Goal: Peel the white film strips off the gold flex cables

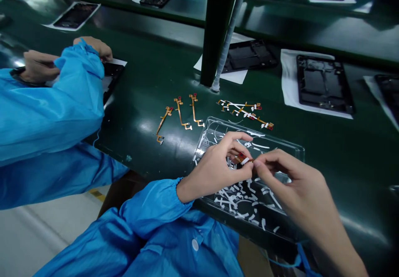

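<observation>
Between finger and thumb, my left hand (220,163) grips a small orange-brown flex cable (242,158) with a white strip on it. My right hand (288,177) pinches at the right end of the same cable, its fingertips nearly touching my left thumb. Both hands are above a clear plastic tray (294,147) that holds many white paper-like scraps (233,200). Left of the tray, three flex cables lie apart, the middle one (181,113) roughly upright in view. Behind the tray is a loose heap of flex cables (249,113) bearing white strips.
A dark green post (218,32) rises from the green bench (146,69). Black device frames (324,82) lie on white sheets along the back. At left, a co-worker's blue sleeves (52,111) and hands (93,48) are over another device frame (112,75).
</observation>
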The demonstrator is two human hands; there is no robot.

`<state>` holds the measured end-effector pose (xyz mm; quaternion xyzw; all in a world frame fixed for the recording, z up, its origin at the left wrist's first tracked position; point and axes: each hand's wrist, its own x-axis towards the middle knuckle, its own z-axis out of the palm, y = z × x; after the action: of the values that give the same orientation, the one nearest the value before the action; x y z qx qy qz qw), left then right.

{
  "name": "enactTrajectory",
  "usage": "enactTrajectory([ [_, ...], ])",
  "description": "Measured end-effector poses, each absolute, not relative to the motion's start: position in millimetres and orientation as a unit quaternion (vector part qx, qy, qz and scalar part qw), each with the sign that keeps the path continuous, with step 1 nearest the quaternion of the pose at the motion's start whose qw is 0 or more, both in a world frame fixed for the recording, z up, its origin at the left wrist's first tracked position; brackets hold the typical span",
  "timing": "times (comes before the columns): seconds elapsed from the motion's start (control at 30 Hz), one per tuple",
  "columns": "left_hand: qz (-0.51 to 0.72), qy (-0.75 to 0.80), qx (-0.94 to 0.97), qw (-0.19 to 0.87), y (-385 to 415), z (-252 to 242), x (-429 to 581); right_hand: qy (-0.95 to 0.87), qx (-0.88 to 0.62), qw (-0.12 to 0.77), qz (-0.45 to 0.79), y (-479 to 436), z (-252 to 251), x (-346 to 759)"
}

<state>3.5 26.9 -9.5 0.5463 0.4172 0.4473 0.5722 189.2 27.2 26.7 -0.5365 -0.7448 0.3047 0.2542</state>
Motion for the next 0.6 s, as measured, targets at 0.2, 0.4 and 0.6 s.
enactTrajectory([
  [0.2, 0.435, 0.435, 0.578, 0.536, 26.8, -12.0, 4.1, -0.757, -0.541, 0.247, 0.271, 21.6, 25.1, 184.0],
  [0.4, 0.413, 0.445, 0.590, 0.532, 26.6, -7.9, 2.7, -0.763, -0.535, 0.255, 0.259, 21.1, 26.6, 180.5],
  [0.6, 0.425, 0.446, 0.569, 0.545, 25.5, -8.5, 6.2, -0.766, -0.532, 0.257, 0.254, 20.6, 25.9, 185.1],
])
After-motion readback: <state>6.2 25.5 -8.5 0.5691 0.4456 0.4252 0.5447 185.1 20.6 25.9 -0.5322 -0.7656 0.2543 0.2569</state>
